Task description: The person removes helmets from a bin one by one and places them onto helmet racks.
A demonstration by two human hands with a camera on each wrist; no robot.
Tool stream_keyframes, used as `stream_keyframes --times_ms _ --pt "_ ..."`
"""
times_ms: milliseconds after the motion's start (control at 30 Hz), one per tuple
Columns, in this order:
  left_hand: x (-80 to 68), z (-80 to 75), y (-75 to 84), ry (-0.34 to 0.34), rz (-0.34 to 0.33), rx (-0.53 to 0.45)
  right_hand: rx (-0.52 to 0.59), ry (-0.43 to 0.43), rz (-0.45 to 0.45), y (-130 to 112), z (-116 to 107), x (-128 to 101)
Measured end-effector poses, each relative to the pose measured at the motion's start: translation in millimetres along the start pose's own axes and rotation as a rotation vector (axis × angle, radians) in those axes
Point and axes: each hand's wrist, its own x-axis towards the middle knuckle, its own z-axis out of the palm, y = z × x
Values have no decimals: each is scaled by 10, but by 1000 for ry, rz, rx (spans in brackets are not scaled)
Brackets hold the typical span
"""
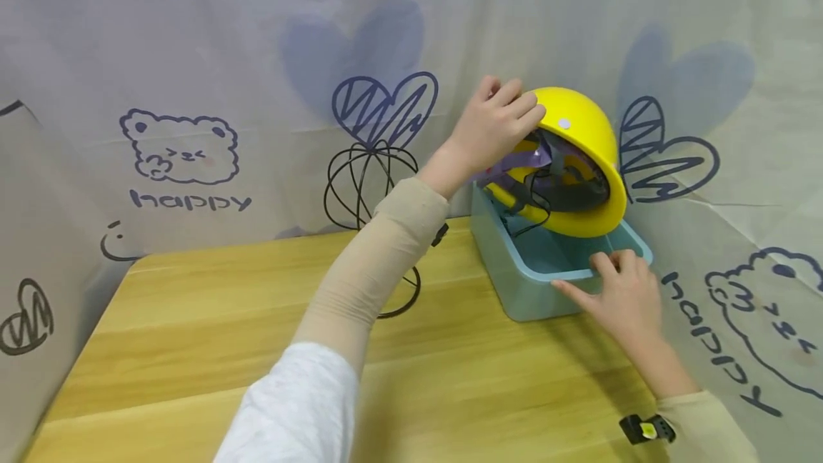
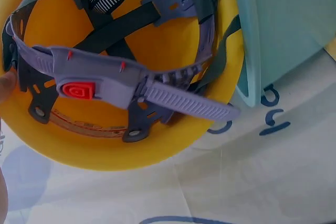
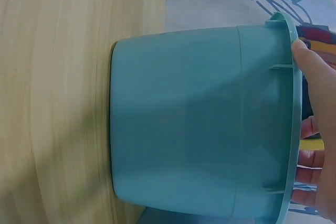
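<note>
Fingers [image 1: 524,104] of left hand [image 1: 494,123] grip yellow helmet [image 1: 581,109]; right fingers [image 1: 625,261] pinch blue bin rim [image 1: 537,277].

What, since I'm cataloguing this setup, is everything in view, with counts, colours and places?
Table: 1, light wood, low in the head view
Bin: 1, pale blue, on the table's right side
Helmet: 1, yellow, tilted at the bin's opening
Harness: 1, grey-purple with dark straps, inside the helmet
Wire stand: 1, black, left of the bin, partly hidden
Printed backdrop: count unclear, whitish with blue drawings, around the table
Beige sleeves: 2, beige, on the forearms
Hands: 2, bare, left hand gripping the helmet's rim, right hand the bin's rim
</note>
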Motion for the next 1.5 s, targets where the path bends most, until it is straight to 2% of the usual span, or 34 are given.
stream_keyframes --times_ms 200,367,567,767,1033,1233,1500 --pt "21 -50 -83 36 -22 34 -19 -84 53 -4 -27 27" --pt "21 -101 -210 118 -57 52 -24 -83 48 8 -5 79" --pt "-44 -153 -324 165 -78 77 -11 -112 69 3 34 102" --pt "-85 -159 -426 245 -73 128 -11 -162 107 6 29 101" --pt "-97 -240 -551 341 -43 157 4 -165 122 51 40 76" --pt "-123 -297 -645 360 -18 197 4 -187 137 91 60 59" --pt "-172 -416 -805 303 -19 234 -1 -178 128 105 66 71"
